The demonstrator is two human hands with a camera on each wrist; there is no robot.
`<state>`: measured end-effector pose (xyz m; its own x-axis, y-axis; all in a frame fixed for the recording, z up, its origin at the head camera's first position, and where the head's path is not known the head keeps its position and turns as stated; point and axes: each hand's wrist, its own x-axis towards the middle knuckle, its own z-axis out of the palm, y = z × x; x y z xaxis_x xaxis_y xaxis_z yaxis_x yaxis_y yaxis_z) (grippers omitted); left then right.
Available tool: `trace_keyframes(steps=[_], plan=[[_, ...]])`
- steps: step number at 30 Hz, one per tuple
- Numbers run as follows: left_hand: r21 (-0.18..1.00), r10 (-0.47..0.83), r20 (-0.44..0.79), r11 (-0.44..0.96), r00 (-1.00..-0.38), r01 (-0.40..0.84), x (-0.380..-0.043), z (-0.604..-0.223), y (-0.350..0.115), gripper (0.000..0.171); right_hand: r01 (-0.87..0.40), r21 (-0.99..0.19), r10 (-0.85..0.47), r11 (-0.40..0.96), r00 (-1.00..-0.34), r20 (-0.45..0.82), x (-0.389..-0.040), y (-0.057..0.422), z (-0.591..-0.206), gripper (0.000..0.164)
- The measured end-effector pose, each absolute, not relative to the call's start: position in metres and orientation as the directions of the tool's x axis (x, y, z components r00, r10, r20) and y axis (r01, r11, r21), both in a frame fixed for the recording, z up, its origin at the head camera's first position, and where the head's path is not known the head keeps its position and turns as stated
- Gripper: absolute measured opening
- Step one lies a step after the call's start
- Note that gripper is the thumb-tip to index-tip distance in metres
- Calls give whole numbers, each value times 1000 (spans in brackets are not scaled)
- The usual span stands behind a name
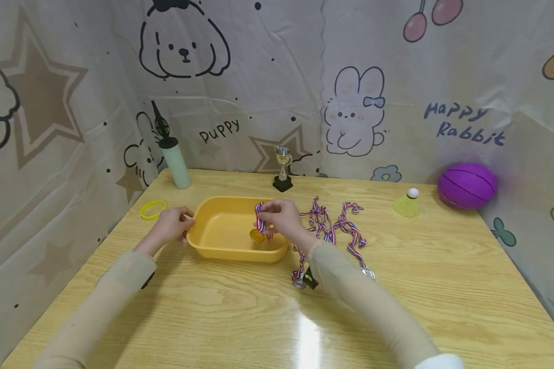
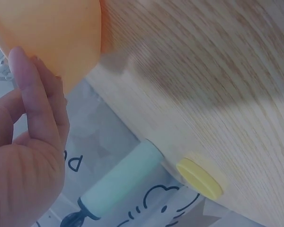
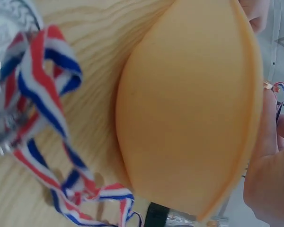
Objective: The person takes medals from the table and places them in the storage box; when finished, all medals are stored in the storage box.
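Observation:
A yellow plastic basin (image 1: pixel 221 253) stands on the wooden table. My left hand (image 1: pixel 170 225) pinches its left rim between thumb and fingers; the left wrist view shows that hand (image 2: pixel 38 118) at the basin wall (image 2: pixel 61 28). Over the basin's right side, my right hand (image 1: pixel 283 219) pinches a red, white and blue ribbon (image 1: pixel 260 218). From it hangs a gold medal (image 1: pixel 257 236), low inside the basin; whether it touches the bottom I cannot tell. Right of the basin lie more striped ribbons (image 1: pixel 323 220) with silver medals (image 1: pixel 368 273), partly hidden behind my right arm.
Behind the basin stands a small trophy cup (image 1: pixel 283 166). Back left are a pale green hand pump (image 1: pixel 176 164) and a yellow ring (image 1: pixel 153 209). A yellow shuttlecock (image 1: pixel 407 204) and a purple ball (image 1: pixel 467 185) sit back right. Printed cloth walls border the table.

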<state>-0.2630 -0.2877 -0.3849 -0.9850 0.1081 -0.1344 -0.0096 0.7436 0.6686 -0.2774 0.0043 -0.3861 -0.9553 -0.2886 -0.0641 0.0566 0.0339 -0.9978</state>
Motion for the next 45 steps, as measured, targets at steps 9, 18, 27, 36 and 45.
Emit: trace_keyframes(steps=[9, 18, 27, 36, 45], plan=[[663, 101, -127, 749, -987, -9, -261, -386, -284, 33, 69, -994, -295, 88, -951, -92, -280, -1, -396, 12], [661, 105, -122, 750, -987, -1, -263, -388, -283, 33, 53, -993, -268, 106, -960, -80, -283, -7, -402, 12], [665, 112, -118, 747, -987, 5, -264, -387, -281, 31, 36, -956, -242, 293, -964, -110, -286, -7, -408, 8], [680, 103, -120, 733, -987, -6, -263, -388, -280, 32, 21, -918, -198, 395, -974, -107, -290, -7, -410, 2], [673, 96, -131, 740, -987, -18, -265, -390, -282, 32, -74, -861, -168, 503, -986, -14, -292, -8, -413, 7]])
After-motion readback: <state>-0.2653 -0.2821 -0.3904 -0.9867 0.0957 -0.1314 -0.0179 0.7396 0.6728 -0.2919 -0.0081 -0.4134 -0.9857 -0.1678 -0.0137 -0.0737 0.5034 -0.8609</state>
